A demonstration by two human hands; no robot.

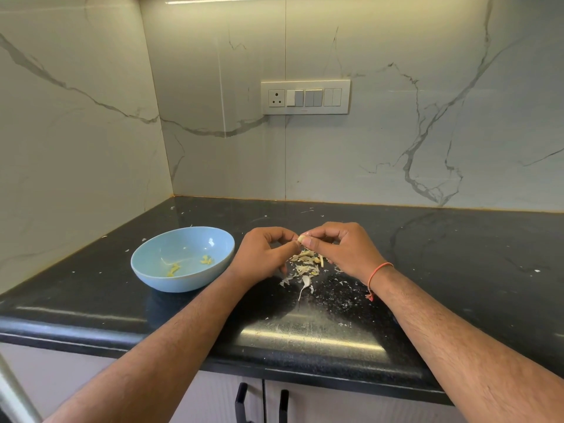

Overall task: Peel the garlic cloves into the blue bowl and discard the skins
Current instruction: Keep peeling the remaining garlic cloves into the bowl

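- Off to the left on the black bench [91, 288] sits the blue bowl [146, 261], holding a few yellowish peeled garlic pieces [174, 269] at its bottom.
- Just right of the bowl, the left hand [262, 254] is curled, its fingers drawn together toward the clove, seemingly pinching at a scrap of skin; whether they have actually caught it is too small to tell.
- Between the two hands, raised above the bench, is the garlic clove [301, 238], pale and partly bare.
- The right hand [338, 248] has its fingers clamped on that clove, steadying it; an orange thread [378, 270] circles the wrist.
- Beneath the hands lies a heap of papery skins [305, 264], with one long-tailed piece [305, 282] just nearer the bench edge and flecks scattered around.
- I'd say peeling is mid-way on this clove. Next, the last skin needs pulling free and dropping onto the heap, then the bare clove carried left to the bowl.
- The skins are not yet discarded.
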